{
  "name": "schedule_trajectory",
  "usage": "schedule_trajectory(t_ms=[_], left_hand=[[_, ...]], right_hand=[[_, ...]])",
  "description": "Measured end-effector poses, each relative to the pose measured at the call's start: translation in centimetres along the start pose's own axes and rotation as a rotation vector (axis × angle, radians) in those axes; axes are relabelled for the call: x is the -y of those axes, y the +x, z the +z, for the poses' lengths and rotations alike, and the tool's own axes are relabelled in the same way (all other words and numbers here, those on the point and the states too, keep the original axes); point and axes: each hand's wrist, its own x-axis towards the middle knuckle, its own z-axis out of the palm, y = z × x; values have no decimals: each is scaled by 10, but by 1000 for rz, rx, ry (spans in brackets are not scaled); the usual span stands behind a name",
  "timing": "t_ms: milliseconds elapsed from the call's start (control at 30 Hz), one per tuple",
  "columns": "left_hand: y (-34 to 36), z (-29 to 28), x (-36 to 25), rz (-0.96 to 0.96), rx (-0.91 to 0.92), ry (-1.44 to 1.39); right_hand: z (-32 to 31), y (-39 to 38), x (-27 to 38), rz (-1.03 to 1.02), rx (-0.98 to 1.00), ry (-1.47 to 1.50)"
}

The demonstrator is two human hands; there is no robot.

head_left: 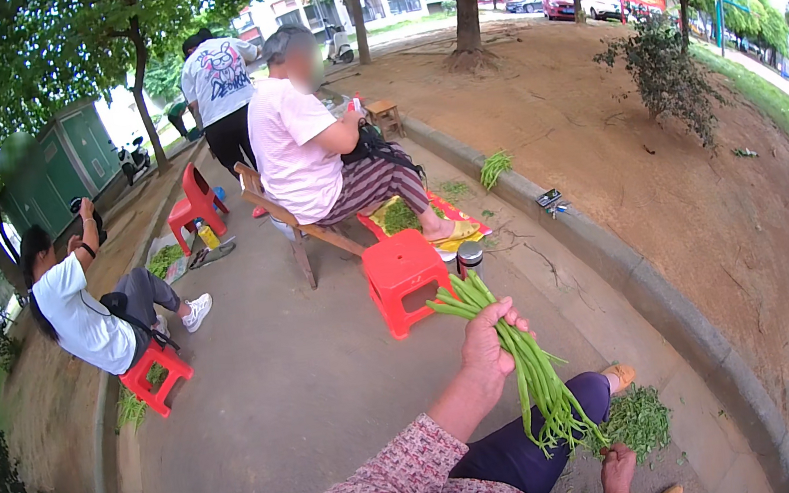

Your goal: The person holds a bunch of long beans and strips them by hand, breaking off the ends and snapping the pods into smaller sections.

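A bunch of long green vegetable stems (536,378) hangs slantwise over my dark-trousered knee, thick ends up and thin, feathery tips down. My left hand (491,344) is closed round its upper part, the arm in a pink patterned sleeve. Lower right, beside the trailing tips, my right hand (618,469) has its fingers pinched together; what lies between them is too small to make out. On the ground by my shoe, just beyond the tips, lies a heap of picked green leaves (638,421).
Ahead stand a red plastic stool (406,280) and a dark flask (469,257). A person in a pink shirt (285,146) sits beyond on a wooden chair. Another sits left on a red stool (157,379); a third stands behind. A stone kerb (642,282) runs along the right.
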Motion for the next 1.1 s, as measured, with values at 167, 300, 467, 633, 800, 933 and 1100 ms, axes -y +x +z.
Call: schedule_trajectory(t_ms=[167, 300, 467, 633, 800, 933, 1100], left_hand=[[-11, 9, 12, 33, 4, 122], [-16, 5, 8, 40, 34, 127], [-19, 15, 18, -5, 63, 139], [-25, 7, 12, 20, 29, 178], [-29, 14, 3, 59, 42, 174], [-21, 11, -4, 120, 52, 130], [-16, 12, -27, 222, 91, 38]], right_hand=[[-1, 4, -18, 351, -5, 486], [-6, 5, -2, 206, 138, 95], [1, -5, -71, 156, 111, -421], [-6, -16, 7, 251, 256, -485], [-2, -11, -4, 74, 188, -367], [-3, -2, -2, 63, 192, -367], [-11, 2, -5, 88, 192, -364]])
